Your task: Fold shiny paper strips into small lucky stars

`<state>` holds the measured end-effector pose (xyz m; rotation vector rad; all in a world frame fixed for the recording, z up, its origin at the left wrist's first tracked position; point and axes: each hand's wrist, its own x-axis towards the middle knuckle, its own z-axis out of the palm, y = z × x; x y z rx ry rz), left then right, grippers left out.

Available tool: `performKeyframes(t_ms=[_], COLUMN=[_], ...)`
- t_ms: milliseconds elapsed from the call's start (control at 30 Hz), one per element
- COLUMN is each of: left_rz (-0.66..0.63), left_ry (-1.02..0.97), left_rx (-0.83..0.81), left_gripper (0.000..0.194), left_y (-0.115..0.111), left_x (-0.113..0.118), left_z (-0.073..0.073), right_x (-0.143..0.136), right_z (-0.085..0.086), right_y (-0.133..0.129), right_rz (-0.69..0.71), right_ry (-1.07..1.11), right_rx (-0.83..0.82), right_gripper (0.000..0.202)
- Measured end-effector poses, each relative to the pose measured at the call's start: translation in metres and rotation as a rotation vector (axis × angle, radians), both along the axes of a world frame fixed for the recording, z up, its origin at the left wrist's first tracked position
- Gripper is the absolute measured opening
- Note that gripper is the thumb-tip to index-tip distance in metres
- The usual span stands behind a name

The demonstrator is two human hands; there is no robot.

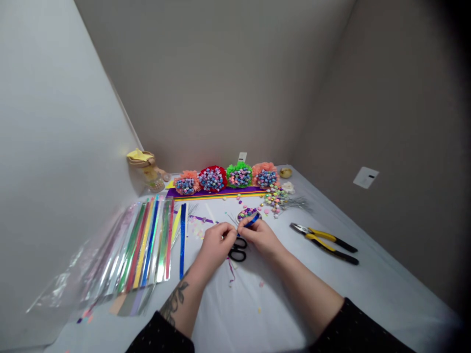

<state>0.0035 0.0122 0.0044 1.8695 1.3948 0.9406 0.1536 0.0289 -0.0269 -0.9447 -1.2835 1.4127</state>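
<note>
My right hand (259, 235) pinches a blue paper strip (252, 219), which curls up over its fingers. Close beside it, my left hand (221, 239) has thumb and fingers pressed together, meeting the strip's lower end between the two hands. Black-handled scissors (238, 250) lie on the table just under the hands, their blades hidden. Right behind the fingers is a small bowl (248, 214) of colourful folded paper stars. More blue glitter strips (182, 240) lie left of my left forearm.
Clear packets of coloured strips (142, 250) cover the left side. Yellow-black pliers (326, 242) lie at right. Along the back stand several star-filled tissue flowers (212, 178) on coloured sheets (221, 192). Loose stars and wires (296, 203) lie back right; a jar (156, 182) stands back left.
</note>
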Motion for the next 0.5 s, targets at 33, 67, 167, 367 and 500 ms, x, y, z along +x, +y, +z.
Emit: performKeyframes(t_ms=[33, 67, 167, 367, 500], left_rz=[-0.010, -0.025, -0.077, -0.095, -0.012], left_ry=[0.016, 0.035, 0.115, 0.138, -0.018], left_rx=[0.037, 0.075, 0.165, 0.165, 0.020], left_gripper=[0.019, 0.019, 0.020, 0.021, 0.019], left_y=[-0.0002, -0.0005, -0.0015, -0.0029, 0.0006], left_x=[-0.0004, -0.0008, -0.0020, -0.0009, -0.0012], left_z=[-0.0011, -0.0024, -0.0054, -0.0040, -0.0023], right_x=[-0.0001, -0.0001, -0.0002, -0.0007, -0.0011], right_z=[0.0006, 0.0012, 0.0022, 0.0041, 0.0057], right_y=[-0.0002, -0.0005, -0.0011, -0.0007, -0.0013], right_rz=[-0.003, -0.006, -0.013, 0.000, 0.010], right_ry=[-0.008, -0.013, -0.017, -0.044, -0.047], right_rx=[-0.011, -0.026, -0.080, -0.118, -0.110], right_gripper=[0.013, 0.012, 0.008, 0.005, 0.007])
